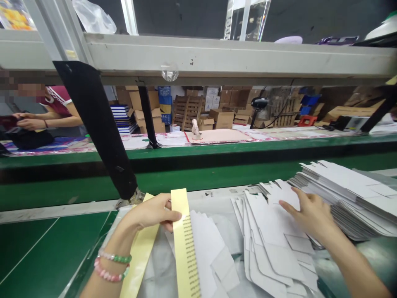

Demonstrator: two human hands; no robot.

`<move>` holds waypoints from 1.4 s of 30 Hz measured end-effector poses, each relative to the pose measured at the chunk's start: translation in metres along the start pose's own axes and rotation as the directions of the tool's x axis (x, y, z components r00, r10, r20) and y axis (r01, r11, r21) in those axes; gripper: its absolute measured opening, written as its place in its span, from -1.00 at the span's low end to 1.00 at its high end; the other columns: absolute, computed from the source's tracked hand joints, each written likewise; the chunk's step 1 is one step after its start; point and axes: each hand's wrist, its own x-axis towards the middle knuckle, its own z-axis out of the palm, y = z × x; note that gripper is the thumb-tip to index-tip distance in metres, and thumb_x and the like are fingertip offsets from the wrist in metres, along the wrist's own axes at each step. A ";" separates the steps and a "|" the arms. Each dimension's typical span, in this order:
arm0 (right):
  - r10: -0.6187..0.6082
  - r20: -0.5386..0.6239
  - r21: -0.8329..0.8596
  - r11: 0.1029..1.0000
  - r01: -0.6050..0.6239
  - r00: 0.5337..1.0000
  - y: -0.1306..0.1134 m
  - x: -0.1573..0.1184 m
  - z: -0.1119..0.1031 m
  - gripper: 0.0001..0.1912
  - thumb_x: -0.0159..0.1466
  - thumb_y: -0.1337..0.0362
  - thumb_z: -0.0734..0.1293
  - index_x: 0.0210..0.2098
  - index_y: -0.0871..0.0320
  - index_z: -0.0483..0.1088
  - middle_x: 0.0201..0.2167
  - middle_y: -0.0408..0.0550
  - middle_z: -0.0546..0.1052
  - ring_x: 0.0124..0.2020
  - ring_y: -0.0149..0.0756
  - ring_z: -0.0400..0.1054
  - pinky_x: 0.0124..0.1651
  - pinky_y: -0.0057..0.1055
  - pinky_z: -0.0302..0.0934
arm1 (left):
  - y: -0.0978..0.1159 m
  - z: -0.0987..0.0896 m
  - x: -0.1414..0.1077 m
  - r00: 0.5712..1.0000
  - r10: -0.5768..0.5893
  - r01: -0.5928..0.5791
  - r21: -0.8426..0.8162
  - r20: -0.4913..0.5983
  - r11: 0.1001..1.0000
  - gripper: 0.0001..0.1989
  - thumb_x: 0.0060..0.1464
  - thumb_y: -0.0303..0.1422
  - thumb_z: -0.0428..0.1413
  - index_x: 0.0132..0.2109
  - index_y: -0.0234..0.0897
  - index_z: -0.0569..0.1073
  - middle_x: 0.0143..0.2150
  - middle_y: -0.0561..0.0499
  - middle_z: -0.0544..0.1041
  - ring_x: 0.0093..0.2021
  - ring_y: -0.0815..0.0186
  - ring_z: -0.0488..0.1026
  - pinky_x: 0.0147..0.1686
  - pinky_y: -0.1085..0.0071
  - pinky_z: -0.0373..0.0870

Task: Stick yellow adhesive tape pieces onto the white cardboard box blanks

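- Your left hand (151, 213) is closed and narrow at 7 o'clock, its fingers wrapped round the top of a yellow strip (182, 244). The thumb lies across the strip's face.
- The strip's long axis runs near-upright in view, from 12 to 6, and a row of dark marks runs down it. It lies right beside the left hand, just to its 3 o'clock.
- A second strip (139, 252) angles down past your wrist at 7 o'clock. Can't tell if it's separate or the same piece folded.
- Your right hand (310, 215) is open, fingers spread flat on fanned card blanks (273, 236) at 4 o'clock. It's the nearer hand to them.
- The blanks are white, die-cut, with notched flaps.
- A big stack (341, 190) of the same blanks sits at 2 o'clock, its edges showing grey.
- Beaded bracelets (113, 265) circle your left wrist.
- Past the green bench (198, 161), a co-worker (34, 120) sits at 10 o'clock, with cardboard boxes (221, 118) at 12.
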 end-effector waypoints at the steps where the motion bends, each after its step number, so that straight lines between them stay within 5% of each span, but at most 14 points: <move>1: -0.041 0.032 -0.007 0.999 0.041 0.999 -0.011 -0.008 0.003 -0.46 0.12 0.09 0.19 0.02 0.30 0.22 -0.13 0.32 0.34 -0.09 0.05 0.24 -0.10 -0.13 0.10 | 0.002 0.002 0.000 1.000 0.006 -0.006 -0.006 0.009 1.000 -0.83 -0.13 -0.41 0.13 -0.31 -0.37 0.39 -0.42 0.03 0.47 -0.49 0.39 0.45 -0.45 0.45 0.44; 3: -0.213 0.185 0.150 0.971 0.187 0.959 -0.045 -0.032 0.011 -0.50 0.16 0.10 0.15 0.05 0.21 0.17 -0.07 0.18 0.32 -0.05 -0.08 0.22 -0.03 -0.20 0.10 | 0.006 0.005 -0.002 1.000 0.016 -0.016 -0.009 0.013 1.000 -0.83 -0.12 -0.41 0.13 -0.31 -0.37 0.39 -0.42 0.04 0.46 -0.49 0.39 0.45 -0.45 0.46 0.44; 4: -0.326 0.286 0.251 0.933 0.258 0.901 -0.065 -0.048 0.016 -0.54 0.19 0.09 0.13 0.03 0.14 0.19 -0.05 0.11 0.31 -0.03 -0.14 0.20 -0.01 -0.24 0.10 | 0.008 0.005 -0.004 1.000 0.022 -0.022 -0.007 0.009 1.000 -0.83 -0.11 -0.40 0.13 -0.30 -0.37 0.39 -0.41 0.04 0.46 -0.48 0.39 0.45 -0.45 0.46 0.44; 8: -0.692 0.526 0.453 0.720 0.526 0.494 -0.129 -0.107 0.036 -0.43 0.11 0.03 0.23 0.11 -0.12 0.09 0.21 -0.14 0.02 0.22 -0.02 -0.24 0.17 -0.03 -0.21 | 0.011 0.002 -0.011 0.999 0.042 -0.042 0.011 -0.011 0.999 -0.80 -0.08 -0.36 0.12 -0.26 -0.37 0.38 -0.37 0.02 0.46 -0.41 0.34 0.46 -0.41 0.42 0.46; 10: -0.682 0.592 0.445 0.721 0.531 0.429 -0.142 -0.126 0.047 -0.29 0.07 0.00 0.25 0.16 -0.16 -0.06 0.27 -0.23 -0.25 0.23 0.03 -0.52 0.17 0.07 -0.36 | 0.011 0.000 -0.013 0.999 0.045 -0.045 0.022 -0.016 0.999 -0.78 -0.07 -0.34 0.11 -0.24 -0.38 0.38 -0.36 0.00 0.46 -0.39 0.32 0.46 -0.38 0.39 0.46; 14: -0.447 0.703 0.243 0.882 0.405 0.553 -0.139 -0.146 0.065 -0.21 0.11 0.02 0.21 0.22 0.06 -0.22 0.25 -0.04 -0.44 0.19 0.08 -0.68 0.18 0.06 -0.38 | 0.009 -0.004 -0.014 0.999 0.049 -0.048 0.036 -0.022 0.998 -0.76 -0.07 -0.34 0.11 -0.23 -0.37 0.38 -0.33 -0.02 0.47 -0.39 0.29 0.47 -0.37 0.34 0.46; 21: -0.409 0.674 0.166 0.895 0.413 0.615 -0.130 -0.157 0.065 -0.27 0.12 0.06 0.20 0.21 0.09 -0.13 0.25 0.03 -0.32 0.20 0.16 -0.56 0.15 0.13 -0.35 | 0.008 0.002 -0.011 0.998 0.058 -0.058 0.018 0.007 0.998 -0.80 -0.10 -0.36 0.12 -0.28 -0.38 0.39 -0.36 0.01 0.45 -0.43 0.33 0.46 -0.42 0.39 0.46; 24: -0.452 0.558 0.263 0.892 0.368 0.696 -0.136 -0.146 0.050 -0.51 0.23 0.08 0.07 0.11 0.10 0.14 0.20 0.07 0.05 0.21 0.09 -0.23 0.13 0.09 -0.24 | 0.010 0.007 -0.009 0.997 0.068 -0.068 0.003 0.046 0.998 -0.80 -0.09 -0.38 0.11 -0.27 -0.39 0.38 -0.37 0.00 0.45 -0.43 0.33 0.46 -0.42 0.41 0.45; 27: -0.494 0.399 0.507 0.821 0.262 0.772 -0.145 -0.128 0.033 -0.65 0.28 0.14 0.00 -0.12 0.09 0.29 -0.07 0.00 0.37 0.02 -0.19 0.16 0.03 -0.21 0.05 | 0.013 0.012 -0.008 0.992 0.096 -0.095 -0.014 0.086 0.995 -0.84 -0.08 -0.42 0.08 -0.28 -0.37 0.38 -0.36 -0.01 0.46 -0.39 0.30 0.46 -0.40 0.39 0.45; 32: -0.491 0.351 0.720 0.686 0.105 0.798 -0.159 -0.114 0.024 -0.82 0.19 0.15 0.19 -0.38 0.13 0.29 -0.34 -0.11 0.41 -0.24 -0.33 0.27 -0.18 -0.45 0.16 | 0.017 0.018 -0.008 0.988 0.122 -0.119 -0.038 0.099 0.992 -0.86 -0.07 -0.42 0.08 -0.29 -0.35 0.38 -0.35 0.00 0.46 -0.40 0.32 0.45 -0.41 0.40 0.45; 42: -0.468 0.299 0.734 0.670 0.114 0.832 -0.165 -0.115 0.029 -0.87 0.17 0.26 0.19 -0.47 0.15 0.28 -0.43 -0.14 0.37 -0.32 -0.37 0.25 -0.23 -0.47 0.13 | 0.016 0.022 -0.007 0.993 0.094 -0.093 -0.021 0.068 0.995 -0.83 -0.08 -0.43 0.09 -0.26 -0.38 0.39 -0.36 0.01 0.45 -0.46 0.37 0.45 -0.41 0.41 0.45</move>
